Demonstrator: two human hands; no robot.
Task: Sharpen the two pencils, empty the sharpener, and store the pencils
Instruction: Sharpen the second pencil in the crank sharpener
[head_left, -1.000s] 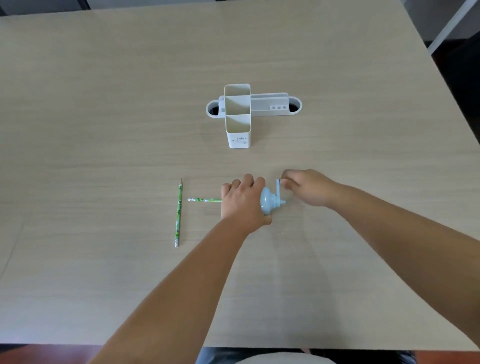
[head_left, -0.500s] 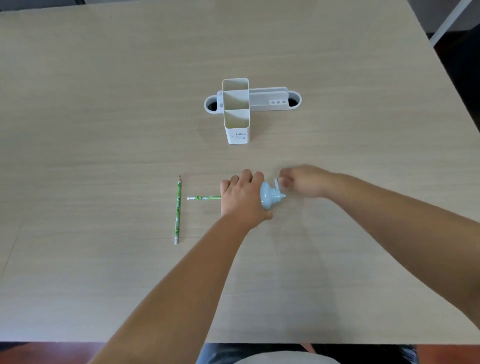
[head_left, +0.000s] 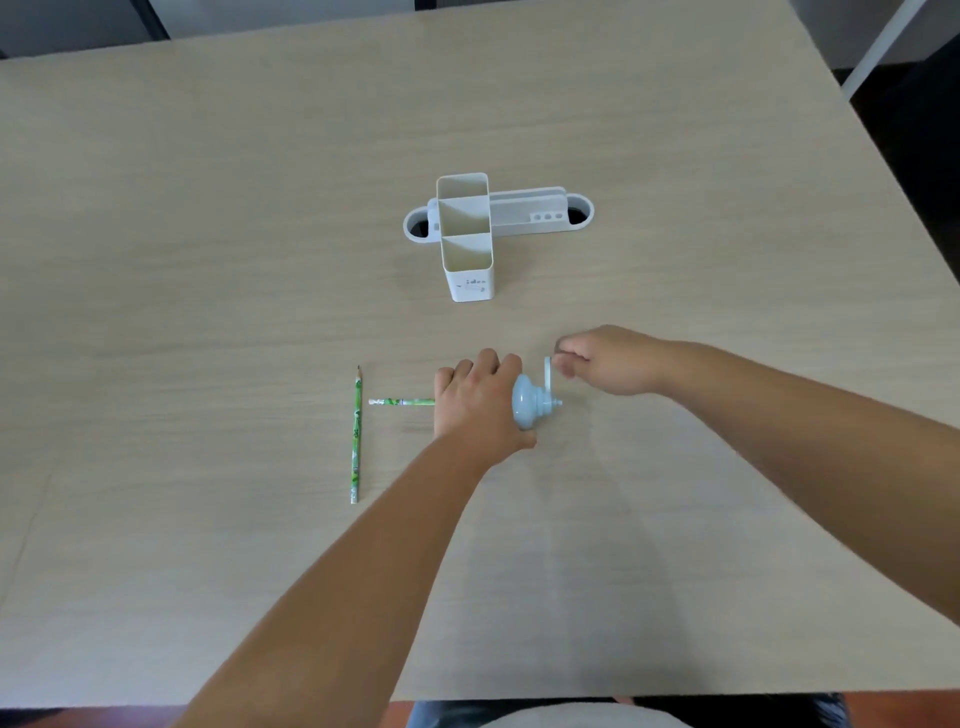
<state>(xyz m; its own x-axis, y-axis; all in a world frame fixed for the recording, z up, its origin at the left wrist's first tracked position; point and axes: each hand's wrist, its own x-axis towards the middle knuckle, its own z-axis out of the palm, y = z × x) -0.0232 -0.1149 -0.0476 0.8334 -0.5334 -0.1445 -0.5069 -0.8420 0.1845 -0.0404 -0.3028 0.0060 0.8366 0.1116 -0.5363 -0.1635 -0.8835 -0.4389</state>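
A light blue crank sharpener (head_left: 527, 405) lies on the table under my left hand (head_left: 478, 402), which grips its body. A green pencil (head_left: 402, 401) sticks out horizontally to the left of that hand, its other end hidden in the sharpener. My right hand (head_left: 605, 361) pinches the sharpener's crank handle (head_left: 548, 371), which points up. A second green pencil (head_left: 356, 434) lies loose on the table further left, tip pointing away from me. The white pencil holder (head_left: 465, 236) stands beyond the hands, its compartments showing nothing inside.
The wooden table (head_left: 208, 234) spreads wide around the work. Its front edge runs just below my arms. A white low tray (head_left: 530, 213) with round holes at both ends joins the holder behind it.
My right hand has swung the crank handle round, from up to tilted and back to upright. My left hand stays on the sharpener. The loose pencil has not moved.
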